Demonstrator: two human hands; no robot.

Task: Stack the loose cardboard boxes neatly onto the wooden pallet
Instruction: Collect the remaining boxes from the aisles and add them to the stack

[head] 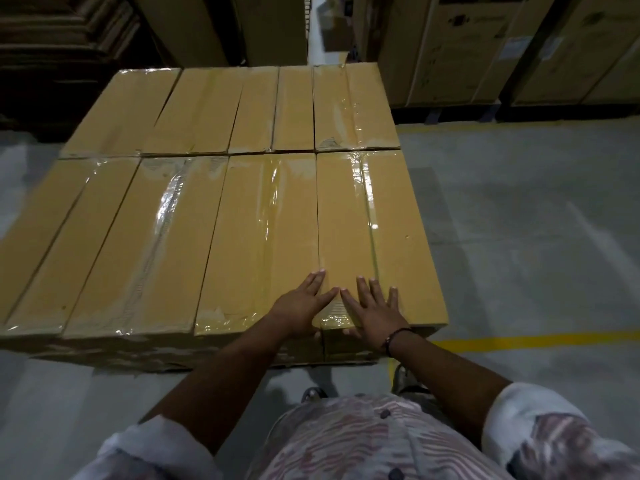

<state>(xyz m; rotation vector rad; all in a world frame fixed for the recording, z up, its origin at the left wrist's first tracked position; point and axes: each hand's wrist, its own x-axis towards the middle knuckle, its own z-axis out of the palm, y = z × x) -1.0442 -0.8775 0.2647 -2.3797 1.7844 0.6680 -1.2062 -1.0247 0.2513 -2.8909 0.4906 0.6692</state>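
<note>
Several long tan cardboard boxes sealed with clear tape lie side by side in two rows, forming a flat stack in front of me. The near right box [388, 237] is at the stack's right front corner. My left hand [301, 303] lies flat with straight fingers at that box's near left edge, partly on the neighbouring box [256, 244]. My right hand [374, 306] lies flat on the same box's near end, fingers spread, its thumb at the box's front edge. The index fingertips nearly meet. The pallet under the stack is hidden.
Grey concrete floor [519, 237] spreads to the right with a yellow painted line [536, 339]. Tall cardboard cartons [460, 46] stand at the back right, and dark stacked material [62, 46] at the back left. My feet are just below the stack's front edge.
</note>
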